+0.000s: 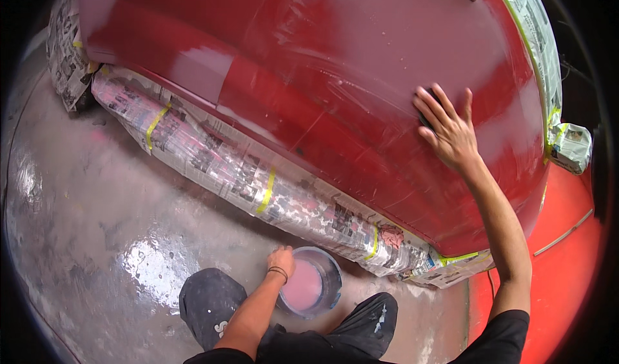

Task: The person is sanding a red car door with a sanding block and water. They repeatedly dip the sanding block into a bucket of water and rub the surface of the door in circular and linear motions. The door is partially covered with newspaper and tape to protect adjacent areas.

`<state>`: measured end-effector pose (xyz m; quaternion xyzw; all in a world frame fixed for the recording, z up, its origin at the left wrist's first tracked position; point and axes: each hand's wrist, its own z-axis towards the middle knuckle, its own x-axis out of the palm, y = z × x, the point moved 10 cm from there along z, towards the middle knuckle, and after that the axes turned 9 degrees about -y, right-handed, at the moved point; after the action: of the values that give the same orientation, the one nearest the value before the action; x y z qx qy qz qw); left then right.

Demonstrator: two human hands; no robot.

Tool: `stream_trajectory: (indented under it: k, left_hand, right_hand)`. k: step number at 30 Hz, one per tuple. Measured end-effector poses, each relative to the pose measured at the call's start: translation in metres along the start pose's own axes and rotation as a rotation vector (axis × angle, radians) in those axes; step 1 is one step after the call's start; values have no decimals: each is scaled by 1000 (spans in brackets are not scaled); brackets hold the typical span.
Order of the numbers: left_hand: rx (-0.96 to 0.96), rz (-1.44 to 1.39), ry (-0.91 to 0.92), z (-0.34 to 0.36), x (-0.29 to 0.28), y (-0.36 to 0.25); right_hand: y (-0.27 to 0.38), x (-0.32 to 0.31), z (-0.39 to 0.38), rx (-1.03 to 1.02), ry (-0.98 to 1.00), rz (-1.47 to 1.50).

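My right hand (449, 132) lies nearly flat on the broad, curved red car panel (361, 119), its fingers stretched and slightly spread over a small dark pad (423, 118) that shows only past my fingers and thumb, so it sits between palm and paint; I judge that the flat hold spreads pressure evenly. My left hand (282, 261) is curled at the near-left rim of a round grey plastic bucket (332, 280); whether it grips that rim or something inside, I cannot tell. The bucket, holding cloudy pink liquid (302, 286), stands between my knees, probably for easy reach. Printed newspaper sheeting (219, 164), bound with yellow-green tape strips (266, 191), wraps the car's lower edge, likely to shield it, and a crumpled pink cloth (391, 236) rests there. The panel carries dull pinkish-grey patches and scattered droplets. Below, the stained grey floor (97, 203) shines wet; at right spreads a bright red surface (564, 261), under a newspaper-wrapped side mirror (570, 148).
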<state>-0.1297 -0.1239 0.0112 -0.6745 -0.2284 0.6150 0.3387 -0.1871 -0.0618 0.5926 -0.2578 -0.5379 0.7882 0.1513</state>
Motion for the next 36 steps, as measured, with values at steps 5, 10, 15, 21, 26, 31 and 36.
stream_trajectory:
  k: [5,10,15,21,26,31,36]
  left_hand:
    - [9,-35,28,-3,11,-6]
    - [-14,-38,4,-2,5,7]
    - [-25,35,35,1,3,-4]
    - [-2,-13,0,-3,20,-5]
    - [-26,25,67,-3,7,-3]
    - [-37,-7,30,1,-1,-4]
    - [-55,34,50,-6,-2,-6]
  right_hand:
    - [17,-50,160,3,-350,18]
    - [-1,-45,95,61,-184,33]
    - [-34,-17,-28,110,17,3]
    - [-28,-56,167,93,-330,-28]
    - [-46,-57,122,76,-365,-1]
    - [-93,-22,-17,164,-87,-93]
    - [-72,-54,116,127,-297,-109]
